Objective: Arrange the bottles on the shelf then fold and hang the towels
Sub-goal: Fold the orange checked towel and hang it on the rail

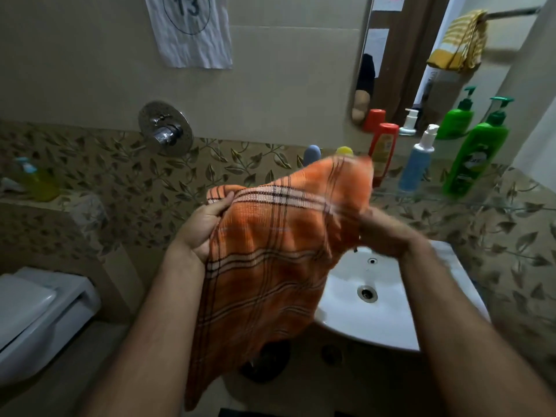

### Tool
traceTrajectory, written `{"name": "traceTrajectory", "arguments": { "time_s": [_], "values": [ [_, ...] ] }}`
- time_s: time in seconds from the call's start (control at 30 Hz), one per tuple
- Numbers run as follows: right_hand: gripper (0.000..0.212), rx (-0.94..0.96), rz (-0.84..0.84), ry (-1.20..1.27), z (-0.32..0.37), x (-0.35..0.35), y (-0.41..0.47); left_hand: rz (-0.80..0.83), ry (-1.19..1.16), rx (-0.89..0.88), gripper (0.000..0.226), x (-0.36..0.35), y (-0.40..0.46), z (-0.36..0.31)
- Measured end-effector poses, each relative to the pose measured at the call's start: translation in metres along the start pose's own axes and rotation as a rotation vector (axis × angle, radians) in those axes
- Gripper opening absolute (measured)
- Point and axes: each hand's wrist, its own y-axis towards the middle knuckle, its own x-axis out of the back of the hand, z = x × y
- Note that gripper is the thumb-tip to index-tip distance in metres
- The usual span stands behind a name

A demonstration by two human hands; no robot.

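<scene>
Orange checked cotton towel: soft, light, limp; hangs between both hands, drooping below them.
Left hand: pinches the towel's top left corner.
Right hand: blurred, seems to clutch the right edge.
Grip: top corners, likely.

**Readable text: one number**

Printed "13" inside a drawn circle on crumpled white paper stuck to the wall tiles. Label lettering on green bottle and red bottle too blurred to read.
</scene>
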Motion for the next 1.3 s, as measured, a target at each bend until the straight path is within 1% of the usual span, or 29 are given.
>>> {"name": "traceTrajectory", "arguments": {
  "time_s": [0.03,0.07,0.13,0.17,0.2,0.27,0.3,0.37,0.43,0.47,0.5,0.57,0.6,0.67,0.7,0.73,0.8,0.87,0.9,0.97,1.0,1.03,1.1,1.13,1.17,1.2,1.23,1.27,1.3],
  "values": [
    [0.057,-0.077,0.012,-0.016,-0.026,-0.006,0.001,-0.016,0.005,0.014,0.047,0.004,-0.001,0.001],
    [0.052,-0.112,-0.02,-0.01,-0.043,-0.012,0.003,-0.028,0.01,0.029,0.05,0.008,-0.004,0.0],
    [0.027,-0.114,-0.067,0.019,-0.054,-0.022,0.004,-0.05,0.036,0.065,0.044,0.018,-0.01,0.0],
    [0.027,-0.096,-0.052,0.053,-0.049,-0.023,0.006,-0.063,0.049,0.078,0.039,0.022,-0.013,-0.002],
    [0.034,-0.062,-0.042,0.101,-0.043,-0.02,0.009,-0.068,0.055,0.077,0.038,0.024,-0.017,-0.005],
    [0.047,0.051,0.011,0.269,-0.026,-0.016,0.012,-0.06,0.015,0.033,0.046,0.031,-0.022,-0.014],
    [0.051,0.092,0.057,0.338,-0.021,-0.015,0.012,-0.054,-0.002,0.009,0.043,0.034,-0.026,-0.017],
    [0.061,0.072,0.174,0.281,-0.027,-0.019,0.007,-0.002,-0.016,-0.013,0.024,0.036,-0.037,-0.024],
    [0.075,-0.025,0.28,0.151,-0.053,-0.029,0.002,0.033,-0.022,-0.028,0.048,0.045,-0.039,-0.022],
    [0.079,-0.064,0.305,0.121,-0.064,-0.035,0.0,0.035,-0.042,0.007,0.056,0.047,-0.04,-0.02],
    [0.078,-0.088,0.301,0.133,-0.071,-0.04,-0.002,0.034,-0.04,0.034,0.053,0.046,-0.046,-0.018],
    [0.074,-0.101,0.298,0.19,-0.069,-0.048,-0.006,-0.016,-0.045,-0.007,0.023,0.05,-0.054,-0.019],
    [0.075,-0.091,0.29,0.217,-0.062,-0.05,-0.005,-0.048,-0.063,-0.064,0.032,0.055,-0.058,-0.021],
    [0.074,-0.016,0.229,0.288,-0.041,-0.057,-0.002,0.001,-0.16,-0.166,0.067,0.079,-0.061,-0.018],
    [0.065,0.032,0.173,0.321,-0.031,-0.062,0.001,-0.01,-0.222,-0.174,0.084,0.091,-0.062,-0.013],
    [0.05,0.068,0.136,0.368,-0.022,-0.069,0.005,-0.024,-0.233,-0.157,0.095,0.099,-0.067,0.003],
    [0.023,0.07,0.05,0.388,-0.011,-0.088,0.01,-0.028,-0.282,-0.03,0.094,0.111,-0.066,0.036],
    [0.015,-0.007,-0.018,0.335,-0.011,-0.101,0.014,-0.063,-0.229,0.1,0.097,0.118,-0.074,0.068],
    [0.013,-0.057,-0.061,0.298,-0.014,-0.104,0.016,-0.06,-0.227,0.126,0.102,0.126,-0.075,0.081],
    [0.013,-0.135,-0.123,0.254,-0.021,-0.102,0.017,-0.026,-0.168,0.068,0.111,0.128,-0.083,0.083],
    [0.014,-0.16,-0.139,0.242,-0.021,-0.099,0.016,-0.011,-0.193,0.04,0.109,0.129,-0.084,0.083],
    [0.015,-0.173,-0.149,0.242,-0.02,-0.095,0.015,0.039,-0.195,-0.007,0.1,0.128,-0.087,0.079],
    [0.017,-0.164,-0.151,0.275,-0.014,-0.086,0.015,0.091,-0.227,-0.108,0.067,0.112,-0.1,0.071],
    [0.016,-0.15,-0.146,0.296,-0.011,-0.082,0.015,0.16,-0.186,-0.155,0.051,0.108,-0.097,0.067],
    [0.016,-0.138,-0.149,0.306,-0.007,-0.079,0.015,0.133,-0.153,-0.016,0.036,0.107,-0.097,0.063],
    [0.017,-0.137,-0.152,0.308,-0.006,-0.077,0.016,-0.009,-0.05,-0.043,0.018,0.112,-0.095,0.067],
    [0.018,-0.145,-0.155,0.302,-0.006,-0.077,0.016,-0.104,0.03,-0.079,0.016,0.119,-0.094,0.071],
    [0.019,-0.158,-0.16,0.296,-0.008,-0.077,0.015,-0.122,0.081,-0.076,0.031,0.125,-0.092,0.077],
    [0.019,-0.177,-0.167,0.284,-0.01,-0.076,0.015,-0.101,0.124,-0.058,0.034,0.128,-0.09,0.08]
  ]
}}
